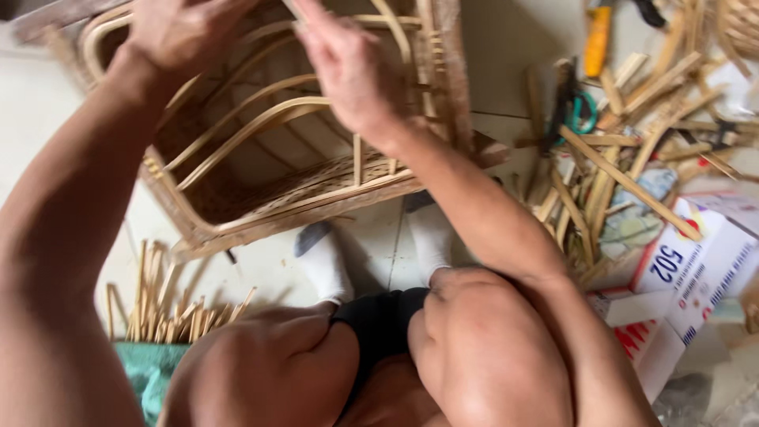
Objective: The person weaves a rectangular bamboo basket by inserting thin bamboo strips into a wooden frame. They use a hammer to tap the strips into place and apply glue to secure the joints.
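A rattan chair frame (261,150) with curved cane ribs and a woven seat lies tipped on the pale tiled floor before my knees. My left hand (178,32) grips the upper left part of the frame, fingers curled over the cane. My right hand (352,67) reaches into the frame near the top middle, fingers pinched on a thin cane strip; the fingertips are blurred and cut by the frame's top edge.
Loose cane sticks (162,304) stand in a green container (150,368) at lower left. A heap of cane offcuts (624,170) lies at right with green-handled scissors (581,111), an orange-handled tool (598,35) and white cardboard boxes (696,273). My white-socked feet (431,237) rest under the frame.
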